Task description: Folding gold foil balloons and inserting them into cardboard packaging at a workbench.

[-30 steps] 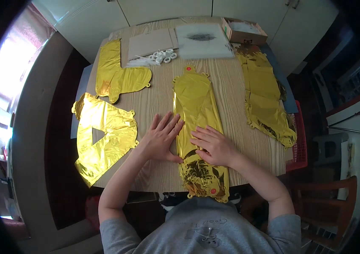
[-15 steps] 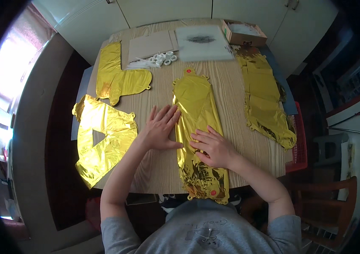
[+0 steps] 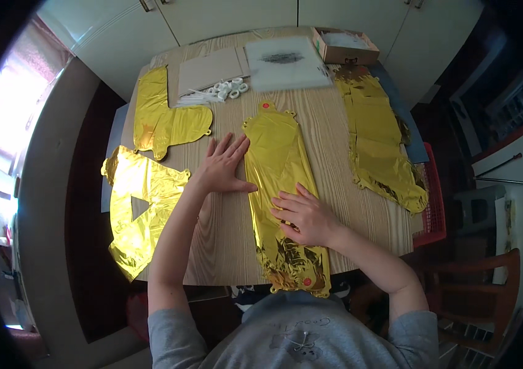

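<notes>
A long, flat gold foil balloon (image 3: 277, 147) lies in front of me on the wooden table, pointing away from me. Red dots mark its far and near ends, and its near end is creased and hangs at the table's front edge. My left hand (image 3: 223, 167) rests by its left edge with fingers spread, fingertips and thumb touching the foil. Flat on the balloon's middle right part, my right hand (image 3: 309, 215) has its fingers stretched out toward the left. Neither hand grips anything.
To the left lie an L-shaped gold foil balloon (image 3: 153, 117) and another with a triangular hole (image 3: 162, 190). A creased gold foil piece (image 3: 375, 132) lies right. Behind are white rings (image 3: 234, 87), cardboard sheets (image 3: 211, 69), a whitish sheet (image 3: 286, 71) and a box (image 3: 345, 52).
My left hand has slid farther away from me along the balloon's left edge. The right hand stays nearly in place on the foil. The whole view has shifted slightly.
</notes>
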Demonstrator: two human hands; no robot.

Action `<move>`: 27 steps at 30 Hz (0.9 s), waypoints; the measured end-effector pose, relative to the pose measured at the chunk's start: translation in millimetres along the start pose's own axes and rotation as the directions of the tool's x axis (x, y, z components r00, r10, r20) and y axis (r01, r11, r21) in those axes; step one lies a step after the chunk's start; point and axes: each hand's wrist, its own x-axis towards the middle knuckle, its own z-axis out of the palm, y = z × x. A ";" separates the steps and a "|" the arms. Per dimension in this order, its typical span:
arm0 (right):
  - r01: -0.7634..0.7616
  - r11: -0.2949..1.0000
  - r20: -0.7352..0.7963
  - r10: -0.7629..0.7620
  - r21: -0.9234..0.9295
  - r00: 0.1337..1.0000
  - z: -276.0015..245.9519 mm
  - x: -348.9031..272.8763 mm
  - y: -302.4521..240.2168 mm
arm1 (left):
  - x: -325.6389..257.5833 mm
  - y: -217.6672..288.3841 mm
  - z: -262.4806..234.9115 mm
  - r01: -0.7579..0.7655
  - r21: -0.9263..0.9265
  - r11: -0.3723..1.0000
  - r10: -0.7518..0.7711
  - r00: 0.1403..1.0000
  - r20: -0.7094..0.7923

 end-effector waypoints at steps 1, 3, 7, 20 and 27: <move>0.006 1.000 -0.001 -0.006 -0.010 1.000 0.2 0.0 -0.2 | 0.5 -0.1 -0.5 0.005 0.006 1.000 -0.005 1.000 0.006; 0.021 0.999 -0.001 -0.021 -0.035 1.000 -1.1 1.1 -0.3 | 0.6 0.2 -1.0 0.004 0.014 1.000 -0.005 1.000 0.011; 0.102 0.980 0.062 -0.093 -0.172 0.994 -9.1 15.4 -15.4 | 2.0 -0.3 -0.1 -0.010 0.016 1.000 0.010 1.000 0.012; 0.301 0.946 0.264 -0.261 -0.124 0.929 8.8 14.9 -24.4 | 2.4 -1.6 1.4 -0.001 0.027 1.000 0.001 1.000 0.018; 0.311 0.949 0.354 -0.274 -0.050 0.894 5.5 -0.5 -31.1 | 8.2 -6.3 2.6 0.032 0.011 0.999 -0.032 0.999 0.010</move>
